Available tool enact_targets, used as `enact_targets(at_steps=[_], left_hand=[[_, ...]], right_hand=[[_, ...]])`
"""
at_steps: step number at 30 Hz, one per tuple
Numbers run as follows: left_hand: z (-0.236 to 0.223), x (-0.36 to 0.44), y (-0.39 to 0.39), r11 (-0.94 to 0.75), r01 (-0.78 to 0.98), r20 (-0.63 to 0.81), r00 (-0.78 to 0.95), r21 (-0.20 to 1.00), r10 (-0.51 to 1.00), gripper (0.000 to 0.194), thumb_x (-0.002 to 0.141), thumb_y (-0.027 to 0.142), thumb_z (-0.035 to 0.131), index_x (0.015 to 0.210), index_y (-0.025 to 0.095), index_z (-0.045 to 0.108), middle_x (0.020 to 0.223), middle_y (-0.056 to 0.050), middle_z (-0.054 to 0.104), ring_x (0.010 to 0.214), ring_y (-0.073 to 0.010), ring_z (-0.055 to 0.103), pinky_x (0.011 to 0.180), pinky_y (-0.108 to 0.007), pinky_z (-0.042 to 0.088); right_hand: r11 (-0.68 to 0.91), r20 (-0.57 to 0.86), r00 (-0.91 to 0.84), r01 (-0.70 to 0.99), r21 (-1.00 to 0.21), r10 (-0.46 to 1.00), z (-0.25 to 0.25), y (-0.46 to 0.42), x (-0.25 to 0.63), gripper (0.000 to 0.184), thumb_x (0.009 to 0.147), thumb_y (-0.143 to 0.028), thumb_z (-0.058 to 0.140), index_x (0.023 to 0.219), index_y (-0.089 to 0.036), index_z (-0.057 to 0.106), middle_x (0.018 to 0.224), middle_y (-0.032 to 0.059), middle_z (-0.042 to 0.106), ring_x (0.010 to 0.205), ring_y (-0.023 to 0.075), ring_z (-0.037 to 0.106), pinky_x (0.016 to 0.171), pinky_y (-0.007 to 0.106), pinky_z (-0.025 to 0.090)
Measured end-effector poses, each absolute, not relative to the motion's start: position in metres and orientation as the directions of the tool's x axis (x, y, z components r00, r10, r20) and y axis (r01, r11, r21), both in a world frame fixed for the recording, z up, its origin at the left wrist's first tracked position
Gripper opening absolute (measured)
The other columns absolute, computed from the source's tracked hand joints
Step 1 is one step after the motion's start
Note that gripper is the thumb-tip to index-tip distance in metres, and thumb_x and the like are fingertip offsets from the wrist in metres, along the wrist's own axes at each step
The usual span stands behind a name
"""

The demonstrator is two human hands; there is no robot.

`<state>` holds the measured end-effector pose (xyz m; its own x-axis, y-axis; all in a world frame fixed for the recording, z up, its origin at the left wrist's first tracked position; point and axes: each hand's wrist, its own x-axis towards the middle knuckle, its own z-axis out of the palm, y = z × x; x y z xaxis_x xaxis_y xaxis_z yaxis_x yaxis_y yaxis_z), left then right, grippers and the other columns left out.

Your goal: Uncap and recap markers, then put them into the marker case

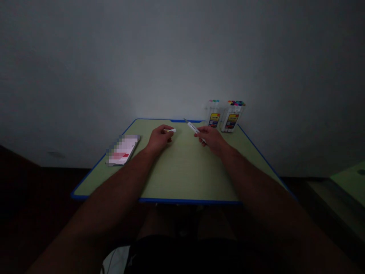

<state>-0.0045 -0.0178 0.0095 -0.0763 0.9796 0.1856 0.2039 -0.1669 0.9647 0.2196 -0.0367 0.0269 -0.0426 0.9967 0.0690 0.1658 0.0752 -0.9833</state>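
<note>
Above the middle of the table, my right hand (210, 137) is closed around a white marker (192, 127). The marker slants up to the left, and its narrow grey tip points away from me. My left hand (159, 138) pinches a small white marker cap (171, 130) between thumb and fingers, with part of it hidden by them. A gap separates the cap from the marker. Beyond my right hand stand two clear cases of markers, the nearer to it being the left case (213, 115), with the fuller right case (232, 117) beside it.
The green table (188, 175) has a blue rim and its far edge is close to a grey wall (171, 61). A tablet-like device (125, 149) with a lit, partly blurred screen lies at the left. Another green surface (352, 182) shows at the far right.
</note>
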Motion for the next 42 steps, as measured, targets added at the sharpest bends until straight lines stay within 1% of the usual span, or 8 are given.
enact_targets(at_steps=[5, 10, 13, 18, 25, 32, 37, 42], left_hand=[[0.0127, -0.0033, -0.0219, -0.166, 0.108, 0.173, -0.063, 0.98, 0.983, 0.025, 0.068, 0.026, 0.07, 0.09, 0.018, 0.067, 0.068, 0.003, 0.055, 0.059, -0.0098, 0.053, 0.065, -0.029, 0.053], [0.0115, -0.0038, -0.0221, -0.214, 0.051, 0.216, -0.053, 0.976, 0.975, 0.027, 0.061, 0.023, 0.075, 0.086, 0.018, 0.067, 0.073, 0.001, 0.059, 0.064, -0.0105, 0.055, 0.063, -0.027, 0.053], [0.0114, -0.0038, -0.0223, -0.257, 0.077, 0.262, -0.079, 0.963, 0.962, 0.027, 0.059, 0.023, 0.078, 0.083, 0.017, 0.067, 0.07, 0.001, 0.059, 0.061, -0.0101, 0.054, 0.061, -0.026, 0.052], [0.0115, -0.0037, -0.0219, -0.293, 0.101, 0.302, -0.086, 0.951, 0.95, 0.025, 0.059, 0.02, 0.076, 0.082, 0.017, 0.068, 0.066, 0.003, 0.058, 0.058, -0.0091, 0.053, 0.058, -0.026, 0.05], [0.0106, -0.0041, -0.0189, -0.333, 0.157, 0.348, -0.077, 0.93, 0.935, 0.023, 0.061, 0.02, 0.075, 0.083, 0.017, 0.068, 0.063, 0.004, 0.057, 0.055, -0.0089, 0.052, 0.056, -0.025, 0.047], [0.0124, -0.0033, -0.0203, -0.324, 0.258, 0.353, -0.074, 0.91, 0.933, 0.02, 0.063, 0.019, 0.074, 0.083, 0.017, 0.068, 0.061, 0.004, 0.057, 0.053, -0.0095, 0.052, 0.053, -0.024, 0.042], [0.0114, -0.0039, -0.0191, -0.307, 0.288, 0.344, -0.087, 0.907, 0.935, 0.02, 0.064, 0.02, 0.073, 0.083, 0.017, 0.068, 0.061, 0.004, 0.057, 0.054, -0.0101, 0.052, 0.054, -0.025, 0.043], [0.0093, -0.0064, -0.0173, -0.327, 0.36, 0.374, -0.068, 0.874, 0.925, 0.021, 0.066, 0.024, 0.074, 0.084, 0.018, 0.069, 0.064, 0.002, 0.059, 0.057, -0.0112, 0.053, 0.055, -0.026, 0.042]], right_hand=[[0.076, 0.072, -0.031, 0.143, -0.987, 0.997, 0.0281, -0.0387, 0.2164, 0.015, 0.077, -0.01, 0.064, 0.09, -0.014, 0.067, 0.078, 0.0034, 0.069, 0.051, 0.008, 0.049, 0.04, 0.02, 0.035], [0.08, 0.079, -0.008, 0.136, -0.987, 0.997, 0.0311, -0.042, 0.2144, 0.012, 0.078, -0.007, 0.063, 0.086, -0.014, 0.067, 0.075, 0.0025, 0.068, 0.049, 0.0065, 0.048, 0.039, 0.019, 0.035], [0.076, 0.077, 0.001, 0.139, -0.987, 0.997, 0.0324, -0.0438, 0.2137, 0.012, 0.078, -0.005, 0.063, 0.086, -0.014, 0.066, 0.073, 0.0018, 0.067, 0.048, 0.0058, 0.048, 0.039, 0.019, 0.036], [0.077, 0.078, 0.003, 0.155, -0.985, 0.997, 0.0321, -0.0446, 0.2128, 0.015, 0.078, -0.004, 0.065, 0.089, -0.013, 0.067, 0.073, 0.0016, 0.067, 0.049, 0.0067, 0.049, 0.039, 0.019, 0.037], [0.087, 0.089, 0.008, 0.155, -0.984, 0.996, 0.0266, -0.0412, 0.2134, 0.014, 0.076, -0.004, 0.068, 0.085, -0.015, 0.067, 0.069, 0.0005, 0.065, 0.05, 0.0075, 0.05, 0.041, 0.019, 0.039], [0.065, 0.066, 0.009, 0.113, -0.991, 0.998, 0.0251, -0.0398, 0.2132, 0.014, 0.08, -0.004, 0.065, 0.089, -0.014, 0.064, 0.077, 0.0026, 0.071, 0.05, 0.0078, 0.054, 0.041, 0.02, 0.041], [0.048, 0.053, 0.045, 0.104, -0.993, 0.998, 0.0248, -0.0376, 0.2135, 0.012, 0.083, -0.009, 0.065, 0.091, -0.015, 0.06, 0.08, 0.0044, 0.073, 0.046, 0.007, 0.052, 0.038, 0.02, 0.039], [0.042, 0.049, 0.071, 0.106, -0.993, 0.996, 0.0241, -0.0365, 0.2126, 0.01, 0.086, -0.011, 0.063, 0.093, -0.016, 0.058, 0.084, 0.0057, 0.075, 0.043, 0.006, 0.051, 0.038, 0.019, 0.039]])
